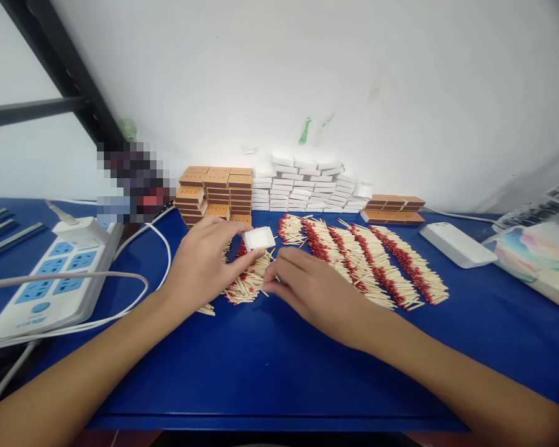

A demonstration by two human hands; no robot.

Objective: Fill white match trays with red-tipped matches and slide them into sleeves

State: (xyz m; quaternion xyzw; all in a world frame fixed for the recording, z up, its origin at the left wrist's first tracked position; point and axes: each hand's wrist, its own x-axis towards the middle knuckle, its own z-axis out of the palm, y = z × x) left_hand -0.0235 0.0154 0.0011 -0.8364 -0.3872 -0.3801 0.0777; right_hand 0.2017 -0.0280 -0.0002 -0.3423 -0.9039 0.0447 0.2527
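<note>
Between thumb and fingers, my left hand (202,257) grips a small white matchbox tray (259,238), tilted so its hollow faces me. My right hand (314,288) is just to the right and lower, its thumb and fingertips pinched together over the matches; what they hold, if anything, is too small to make out. Under the tray lies a loose heap of matches (249,287) with red heads. To the right, more matches are laid in slanting rows (403,264), their heads mostly lined up.
Brown matchboxes (217,180) and white trays (302,186) are stacked along the wall, with a lower brown stack (394,210) beside them. A power strip (58,273) with white cables lies left. A white device (457,244) and a colourful pack (543,257) lie right on the blue table (265,372).
</note>
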